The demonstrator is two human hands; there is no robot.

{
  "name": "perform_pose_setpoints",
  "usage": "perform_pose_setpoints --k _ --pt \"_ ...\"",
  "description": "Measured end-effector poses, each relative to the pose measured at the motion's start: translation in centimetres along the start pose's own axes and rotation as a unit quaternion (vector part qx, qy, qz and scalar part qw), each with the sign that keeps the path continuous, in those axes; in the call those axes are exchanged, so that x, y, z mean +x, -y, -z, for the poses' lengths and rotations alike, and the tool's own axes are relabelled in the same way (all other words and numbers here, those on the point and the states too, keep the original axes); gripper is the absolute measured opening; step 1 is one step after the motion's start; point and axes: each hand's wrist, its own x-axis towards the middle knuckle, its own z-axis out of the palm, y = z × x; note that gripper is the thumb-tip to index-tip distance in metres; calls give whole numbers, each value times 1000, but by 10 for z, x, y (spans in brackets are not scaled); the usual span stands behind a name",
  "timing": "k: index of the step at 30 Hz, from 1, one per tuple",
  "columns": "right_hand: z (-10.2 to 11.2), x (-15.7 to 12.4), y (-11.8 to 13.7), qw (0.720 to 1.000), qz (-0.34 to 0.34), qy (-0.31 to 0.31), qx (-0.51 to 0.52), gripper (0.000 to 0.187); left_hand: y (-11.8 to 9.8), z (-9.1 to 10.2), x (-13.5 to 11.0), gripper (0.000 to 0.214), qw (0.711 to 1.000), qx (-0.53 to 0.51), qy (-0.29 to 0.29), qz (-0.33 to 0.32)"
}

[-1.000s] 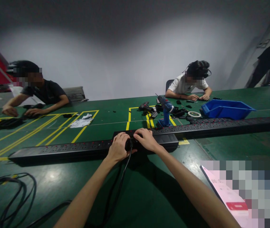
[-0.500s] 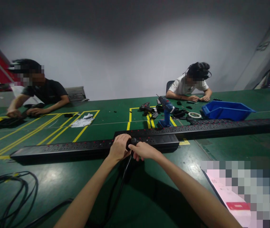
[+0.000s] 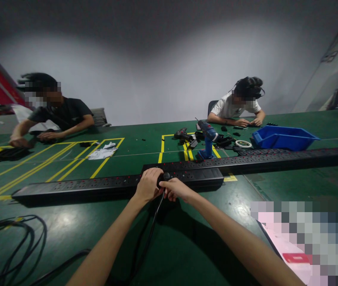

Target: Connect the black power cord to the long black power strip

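A long black power strip (image 3: 91, 186) with rows of sockets and small red marks lies across the green table in front of me. Near its right part, a black plug (image 3: 166, 175) sits at the sockets with its black cable (image 3: 156, 214) hanging down toward me. My left hand (image 3: 150, 186) is curled over the strip and closed around the plug's left side. From the right, my right hand (image 3: 177, 188) has its thumb against the plug and its fingers curled beneath. The plug's pins and part of its body are hidden by my fingers.
Behind lies a second long power strip (image 3: 276, 161). A blue cordless drill (image 3: 207, 143), a tape roll (image 3: 243, 144) and a blue bin (image 3: 285, 138) stand beyond it. Coiled cable (image 3: 14, 242) lies at lower left, papers (image 3: 102, 152) farther back. Two people sit across the table.
My hands stay at the plug, with the right fingers slightly more curled. The co-worker at the left has shifted a little to the right.
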Motion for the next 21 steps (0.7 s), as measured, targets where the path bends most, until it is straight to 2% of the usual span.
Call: perform_pose_setpoints --k 6,11,21 --pt "-14 8 -11 996 22 -63 58 38 -1 1 0 53 1000 3 -1 6" --pt "-15 8 -13 994 31 -70 81 47 -6 4 0 57 1000 17 -3 2" --pt "-11 5 -9 990 31 -64 126 44 -6 4 -1 55 1000 2 -5 7"
